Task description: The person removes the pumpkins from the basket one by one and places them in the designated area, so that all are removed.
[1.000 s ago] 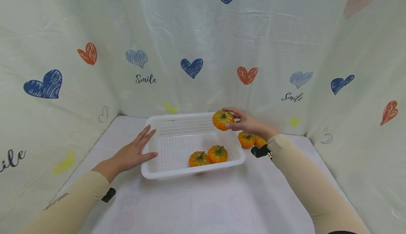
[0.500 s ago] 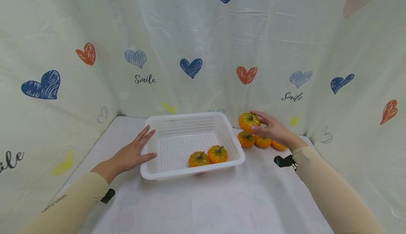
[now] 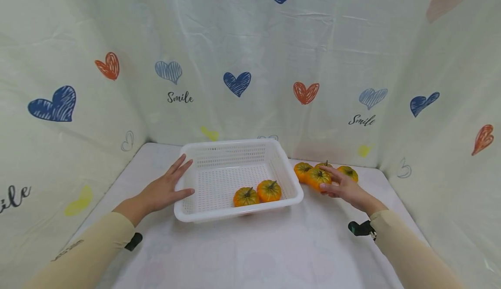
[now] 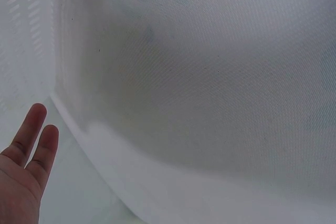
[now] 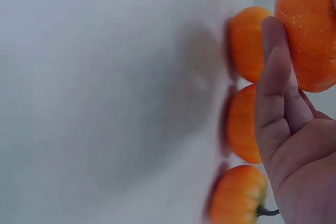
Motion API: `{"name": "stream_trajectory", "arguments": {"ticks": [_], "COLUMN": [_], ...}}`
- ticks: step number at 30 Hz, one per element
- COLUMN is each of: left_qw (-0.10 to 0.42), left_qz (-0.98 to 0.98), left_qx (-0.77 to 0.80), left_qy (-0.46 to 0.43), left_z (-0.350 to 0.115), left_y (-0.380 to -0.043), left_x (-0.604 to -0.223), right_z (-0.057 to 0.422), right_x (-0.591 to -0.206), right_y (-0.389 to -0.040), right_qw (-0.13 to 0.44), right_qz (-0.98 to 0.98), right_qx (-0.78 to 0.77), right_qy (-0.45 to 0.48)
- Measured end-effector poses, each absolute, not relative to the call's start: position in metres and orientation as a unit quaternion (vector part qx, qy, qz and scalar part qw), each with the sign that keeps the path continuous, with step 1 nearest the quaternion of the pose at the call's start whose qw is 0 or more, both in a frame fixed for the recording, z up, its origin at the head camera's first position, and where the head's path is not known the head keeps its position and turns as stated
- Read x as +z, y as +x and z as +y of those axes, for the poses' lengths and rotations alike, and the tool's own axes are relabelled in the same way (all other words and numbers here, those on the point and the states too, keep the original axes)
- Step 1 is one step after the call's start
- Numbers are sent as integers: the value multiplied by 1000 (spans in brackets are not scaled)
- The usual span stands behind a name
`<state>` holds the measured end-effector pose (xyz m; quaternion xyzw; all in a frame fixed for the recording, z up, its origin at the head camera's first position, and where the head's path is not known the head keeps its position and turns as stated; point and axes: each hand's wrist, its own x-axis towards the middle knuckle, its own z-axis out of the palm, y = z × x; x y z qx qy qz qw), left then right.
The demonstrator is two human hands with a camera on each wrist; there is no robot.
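In the head view my right hand (image 3: 346, 189) grips a small orange pumpkin (image 3: 318, 179) between thumb and fingers, just right of the basket. The right wrist view shows this held pumpkin (image 5: 310, 32) raised off the table, its underside towards the camera. Behind it, three more pumpkins (image 3: 348, 173) sit in a row, partly covered by it and the hand. My left hand (image 3: 162, 189) lies at the left rim of a white plastic basket (image 3: 235, 213), fingers spread and straight. Two pumpkins (image 3: 269, 190) rest inside the basket, near its front right corner.
A white cloth covers the table (image 3: 250, 254). Close behind the basket and the pumpkin row hangs a pale curtain (image 3: 266, 115) printed with hearts, which also closes off both sides.
My right hand has carried its pumpkin from above the basket's right side to the right, then down and nearer, in front of the row. The left hand and basket stay put.
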<state>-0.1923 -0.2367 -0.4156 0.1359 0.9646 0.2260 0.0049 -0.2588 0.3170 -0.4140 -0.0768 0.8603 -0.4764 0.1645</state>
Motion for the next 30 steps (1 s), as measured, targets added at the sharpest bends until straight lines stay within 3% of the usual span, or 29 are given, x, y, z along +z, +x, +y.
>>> {"name": "stream_trajectory", "arguments": {"ticks": [13,30], "left_qw": [1,4], "left_qz": [963,964], "left_qx": [228,224], "left_qy": [142,140], "left_z": [-239,-238], "left_y": [-193,-193], "left_x": [-418,-417], "right_z": [312,302], "right_x": [-459,-462], "right_y": [-252,-246], "right_qw": [171,153], "right_qz": [886,889], "right_qx": [-424,-425], "right_qy": [-77,-74]}}
